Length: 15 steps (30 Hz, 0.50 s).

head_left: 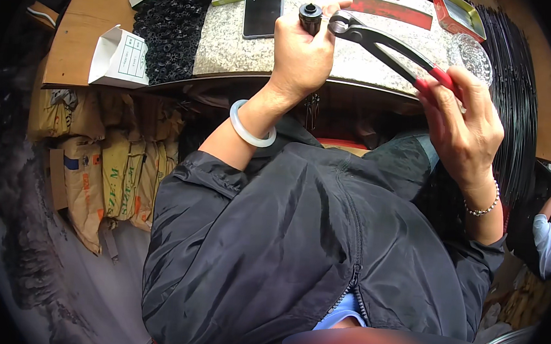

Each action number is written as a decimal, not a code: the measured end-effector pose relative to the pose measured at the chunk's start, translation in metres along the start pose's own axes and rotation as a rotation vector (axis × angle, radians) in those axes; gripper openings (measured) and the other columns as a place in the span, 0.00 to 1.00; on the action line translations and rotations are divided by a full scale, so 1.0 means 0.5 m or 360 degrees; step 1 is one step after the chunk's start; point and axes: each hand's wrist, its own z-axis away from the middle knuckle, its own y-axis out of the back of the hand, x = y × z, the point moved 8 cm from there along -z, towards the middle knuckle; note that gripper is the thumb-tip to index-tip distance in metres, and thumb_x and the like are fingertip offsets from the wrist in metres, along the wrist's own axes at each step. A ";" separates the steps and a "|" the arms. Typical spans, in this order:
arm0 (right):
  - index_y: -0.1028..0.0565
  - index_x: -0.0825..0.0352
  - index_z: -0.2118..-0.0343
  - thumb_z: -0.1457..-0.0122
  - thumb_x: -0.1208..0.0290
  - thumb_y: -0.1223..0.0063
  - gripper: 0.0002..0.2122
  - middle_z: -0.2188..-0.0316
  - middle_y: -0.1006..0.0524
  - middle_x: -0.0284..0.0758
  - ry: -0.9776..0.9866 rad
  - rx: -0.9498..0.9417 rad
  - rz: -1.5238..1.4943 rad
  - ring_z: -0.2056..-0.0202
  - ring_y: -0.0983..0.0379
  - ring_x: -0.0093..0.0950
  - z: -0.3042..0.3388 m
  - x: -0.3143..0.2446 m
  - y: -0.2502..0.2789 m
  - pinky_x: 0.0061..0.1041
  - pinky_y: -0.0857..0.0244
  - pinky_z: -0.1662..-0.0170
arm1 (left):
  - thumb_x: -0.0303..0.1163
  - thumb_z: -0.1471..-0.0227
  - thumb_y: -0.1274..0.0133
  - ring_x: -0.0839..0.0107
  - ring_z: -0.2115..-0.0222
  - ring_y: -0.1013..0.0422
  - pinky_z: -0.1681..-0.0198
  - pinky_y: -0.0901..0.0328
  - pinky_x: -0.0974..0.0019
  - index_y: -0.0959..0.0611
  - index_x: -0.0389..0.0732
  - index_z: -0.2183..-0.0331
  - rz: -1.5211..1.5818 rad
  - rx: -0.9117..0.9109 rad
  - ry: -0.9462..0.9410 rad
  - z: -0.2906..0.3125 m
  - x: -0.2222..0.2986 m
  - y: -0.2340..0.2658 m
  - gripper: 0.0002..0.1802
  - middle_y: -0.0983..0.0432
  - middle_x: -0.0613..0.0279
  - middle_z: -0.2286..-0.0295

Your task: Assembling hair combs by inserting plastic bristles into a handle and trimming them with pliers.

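My left hand [302, 62] is raised over the near part of the worktop, its fingers closed around a short black cylindrical part [310, 20] with a small knob on its upper end. My right hand [469, 125] grips the red-sleeved handles of black end-cutting pincers [396, 51]. The handles stand slightly apart. The pincers' rounded head is right beside the black part, close to my left fingers. Whether the jaws bite on anything there is too small to tell.
Small black parts [170, 33] are heaped at the left beside an open white carton [120, 57]. Behind my left hand lies a dark phone-like slab [263, 8]. A red strip [376, 10], clear glass dish [470, 54], red tin [459, 15] and long black rods [514, 93] are rightward.
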 end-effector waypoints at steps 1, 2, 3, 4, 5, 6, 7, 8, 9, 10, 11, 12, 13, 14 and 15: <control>0.25 0.65 0.69 0.55 0.69 0.41 0.10 0.68 0.29 0.35 0.0040 -0.0067 0.0030 0.72 0.28 0.30 -0.001 -0.005 -0.002 0.24 0.32 0.70 | 0.28 0.44 0.57 0.89 0.90 0.46 0.87 0.51 0.81 0.22 0.33 0.62 0.0000 0.0001 0.0001 0.000 0.003 0.002 0.12 0.40 0.76 0.89; 0.26 0.68 0.72 0.52 0.70 0.43 0.08 0.69 0.29 0.36 0.0080 -0.0134 0.0058 0.73 0.28 0.31 -0.001 -0.010 -0.005 0.25 0.33 0.70 | 0.29 0.44 0.57 0.89 0.90 0.46 0.87 0.52 0.81 0.22 0.33 0.62 -0.0001 -0.0028 -0.0038 0.001 0.010 0.001 0.13 0.39 0.76 0.89; 0.28 0.69 0.74 0.51 0.72 0.44 0.07 0.71 0.29 0.38 -0.0004 -0.0313 -0.0257 0.73 0.29 0.31 0.004 -0.002 -0.022 0.25 0.34 0.70 | 0.30 0.44 0.57 0.89 0.90 0.46 0.87 0.52 0.81 0.22 0.33 0.62 -0.0002 -0.0058 -0.0076 0.003 0.017 0.000 0.14 0.39 0.76 0.89; 0.30 0.70 0.76 0.50 0.74 0.46 0.06 0.73 0.28 0.39 -0.0093 -0.0489 -0.0570 0.73 0.29 0.31 0.017 0.008 -0.039 0.26 0.34 0.69 | 0.30 0.44 0.57 0.89 0.90 0.46 0.87 0.52 0.81 0.22 0.33 0.62 -0.0004 -0.0060 -0.0074 0.007 0.021 0.000 0.14 0.39 0.76 0.89; 0.32 0.71 0.76 0.49 0.72 0.45 0.08 0.78 0.28 0.41 -0.0328 -0.0919 -0.1237 0.81 0.30 0.29 0.050 0.024 -0.083 0.25 0.35 0.77 | 0.32 0.43 0.57 0.89 0.89 0.46 0.87 0.53 0.80 0.22 0.33 0.61 0.0036 -0.0110 -0.0114 0.014 0.031 -0.003 0.14 0.40 0.76 0.89; 0.32 0.71 0.75 0.50 0.70 0.44 0.11 0.82 0.29 0.40 -0.0910 -0.1220 -0.2172 0.85 0.31 0.29 0.086 0.007 -0.114 0.24 0.36 0.82 | 0.34 0.43 0.57 0.89 0.88 0.47 0.86 0.53 0.80 0.22 0.33 0.61 0.0076 -0.0159 -0.0153 0.019 0.040 -0.007 0.15 0.40 0.77 0.88; 0.33 0.72 0.73 0.51 0.67 0.42 0.14 0.85 0.30 0.38 -0.1544 -0.1461 -0.3096 0.90 0.33 0.28 0.127 -0.037 -0.125 0.23 0.38 0.86 | 0.36 0.43 0.57 0.89 0.86 0.48 0.84 0.55 0.80 0.22 0.33 0.61 0.0071 -0.0191 -0.0240 0.023 0.054 -0.014 0.17 0.42 0.78 0.87; 0.37 0.72 0.68 0.53 0.65 0.39 0.19 0.90 0.35 0.32 -0.1246 -0.1479 -0.3485 0.95 0.38 0.28 0.131 -0.072 -0.125 0.21 0.42 0.92 | 0.36 0.43 0.57 0.89 0.86 0.48 0.84 0.55 0.80 0.22 0.33 0.61 0.0078 -0.0200 -0.0237 0.027 0.062 -0.019 0.17 0.42 0.78 0.87; 0.40 0.71 0.62 0.56 0.71 0.38 0.23 0.92 0.38 0.30 -0.1362 -0.1677 -0.3693 0.94 0.36 0.27 0.136 -0.096 -0.118 0.21 0.41 0.92 | 0.36 0.43 0.57 0.89 0.85 0.48 0.83 0.55 0.80 0.22 0.33 0.61 0.0084 -0.0205 -0.0164 0.030 0.063 -0.023 0.17 0.42 0.78 0.87; 0.41 0.70 0.61 0.57 0.73 0.38 0.24 0.89 0.34 0.32 -0.1425 -0.1764 -0.3235 0.91 0.34 0.25 0.129 -0.087 -0.126 0.20 0.38 0.88 | 0.35 0.43 0.57 0.89 0.84 0.48 0.82 0.55 0.80 0.22 0.33 0.61 0.0077 -0.0201 -0.0088 0.030 0.058 -0.022 0.17 0.42 0.78 0.87; 0.43 0.69 0.59 0.59 0.75 0.37 0.26 0.85 0.31 0.34 -0.1465 -0.1819 -0.2778 0.87 0.31 0.24 0.126 -0.068 -0.131 0.19 0.35 0.83 | 0.35 0.43 0.57 0.89 0.85 0.49 0.83 0.55 0.80 0.22 0.33 0.60 0.0040 -0.0158 -0.0186 0.029 0.064 -0.019 0.16 0.43 0.79 0.87; 0.41 0.71 0.54 0.56 0.77 0.41 0.26 0.74 0.27 0.35 -0.1085 -0.1276 -0.2397 0.78 0.30 0.21 0.111 -0.042 -0.135 0.17 0.35 0.73 | 0.35 0.43 0.57 0.89 0.85 0.49 0.83 0.55 0.80 0.22 0.33 0.60 0.0035 -0.0161 -0.0182 0.030 0.061 -0.019 0.16 0.43 0.79 0.87; 0.42 0.72 0.52 0.54 0.78 0.44 0.26 0.71 0.27 0.34 -0.0694 -0.0848 -0.1778 0.76 0.31 0.20 0.085 -0.021 -0.111 0.17 0.37 0.71 | 0.34 0.43 0.57 0.89 0.86 0.49 0.83 0.55 0.80 0.22 0.33 0.60 0.0037 -0.0160 -0.0132 0.032 0.055 -0.020 0.16 0.43 0.78 0.88; 0.42 0.73 0.49 0.52 0.79 0.46 0.26 0.69 0.28 0.34 -0.0316 -0.0429 -0.1145 0.74 0.33 0.19 0.066 -0.020 -0.071 0.16 0.39 0.69 | 0.33 0.43 0.57 0.90 0.86 0.49 0.84 0.55 0.80 0.22 0.33 0.60 0.0039 -0.0160 -0.0083 0.032 0.050 -0.021 0.16 0.42 0.78 0.88; 0.42 0.74 0.47 0.47 0.78 0.53 0.23 0.70 0.28 0.33 -0.0146 -0.0290 -0.0849 0.74 0.32 0.19 0.069 -0.013 -0.066 0.16 0.40 0.71 | 0.32 0.43 0.58 0.90 0.87 0.50 0.84 0.54 0.80 0.22 0.33 0.60 0.0042 -0.0192 -0.0094 0.031 0.052 -0.022 0.15 0.40 0.77 0.89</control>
